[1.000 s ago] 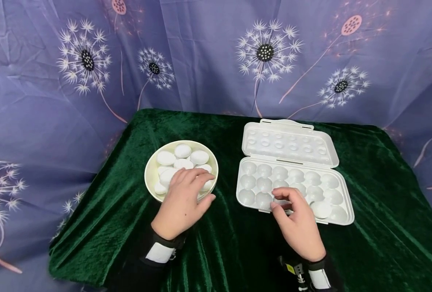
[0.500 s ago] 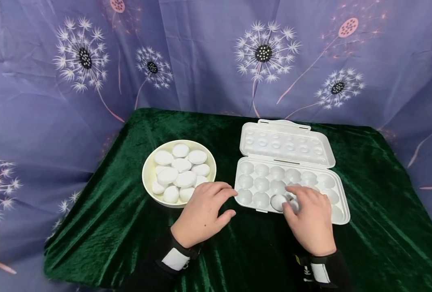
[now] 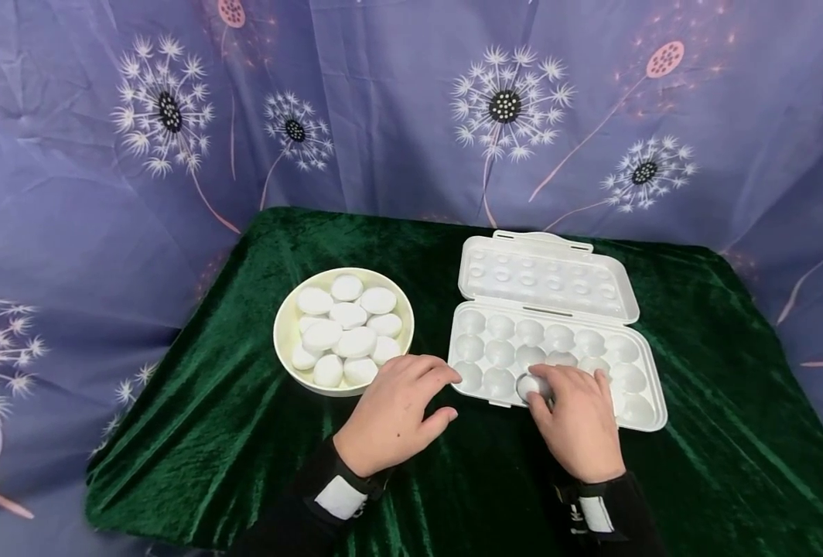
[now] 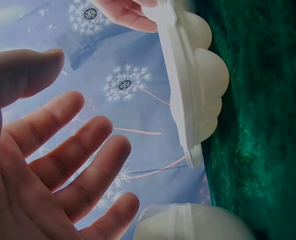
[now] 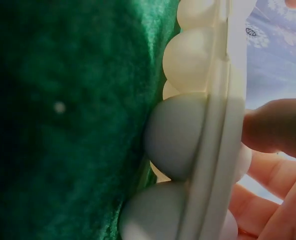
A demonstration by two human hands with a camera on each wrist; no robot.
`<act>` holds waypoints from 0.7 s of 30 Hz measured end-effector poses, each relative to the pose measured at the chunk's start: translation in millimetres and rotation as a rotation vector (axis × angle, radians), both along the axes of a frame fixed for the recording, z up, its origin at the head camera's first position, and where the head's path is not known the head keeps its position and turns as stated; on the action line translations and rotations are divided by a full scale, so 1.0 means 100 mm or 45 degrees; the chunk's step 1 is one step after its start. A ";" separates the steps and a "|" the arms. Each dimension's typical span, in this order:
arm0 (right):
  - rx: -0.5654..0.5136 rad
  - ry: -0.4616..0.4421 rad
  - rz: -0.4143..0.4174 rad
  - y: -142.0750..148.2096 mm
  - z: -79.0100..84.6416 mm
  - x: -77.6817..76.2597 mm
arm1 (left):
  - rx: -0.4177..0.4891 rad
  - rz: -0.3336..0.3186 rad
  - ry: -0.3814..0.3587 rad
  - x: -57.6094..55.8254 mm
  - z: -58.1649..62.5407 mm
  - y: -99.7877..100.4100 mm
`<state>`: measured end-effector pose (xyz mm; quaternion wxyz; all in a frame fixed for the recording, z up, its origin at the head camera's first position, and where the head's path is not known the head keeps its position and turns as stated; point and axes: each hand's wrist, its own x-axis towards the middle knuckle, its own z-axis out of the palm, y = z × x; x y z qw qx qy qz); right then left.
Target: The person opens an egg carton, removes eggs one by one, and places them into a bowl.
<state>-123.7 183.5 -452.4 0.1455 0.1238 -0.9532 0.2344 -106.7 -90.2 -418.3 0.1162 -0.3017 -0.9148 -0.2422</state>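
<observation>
My right hand (image 3: 578, 422) pinches a white egg (image 3: 528, 386) between thumb and fingers, low in a front-row cup of the open plastic egg tray (image 3: 500, 353). From the right wrist view, the thumb (image 5: 277, 125) sits right at the tray's rim and part of the egg (image 5: 244, 161) shows beyond it. Another egg (image 5: 231, 224) shows past the rim lower down. My left hand (image 3: 397, 418) holds nothing; its fingers are spread and relaxed, the fingertips near the tray's front left corner. In the left wrist view its palm (image 4: 43, 185) is bare.
To the left stands a round cream bowl (image 3: 284, 329) piled with several white eggs (image 3: 349, 316). The tray's lid (image 3: 544, 271) lies folded back behind it. Green velvet cloth (image 3: 230, 433) covers the table, and a purple dandelion-print curtain (image 3: 397, 116) hangs behind.
My left hand has moved right, from over the bowl to the tray's front left corner. My right hand shifted right, then back left, and now grips the egg in the front row.
</observation>
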 end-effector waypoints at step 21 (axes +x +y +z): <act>-0.467 -0.015 0.264 -0.35 0.30 0.11 | 0.103 -0.076 0.075 -0.03 0.09 0.02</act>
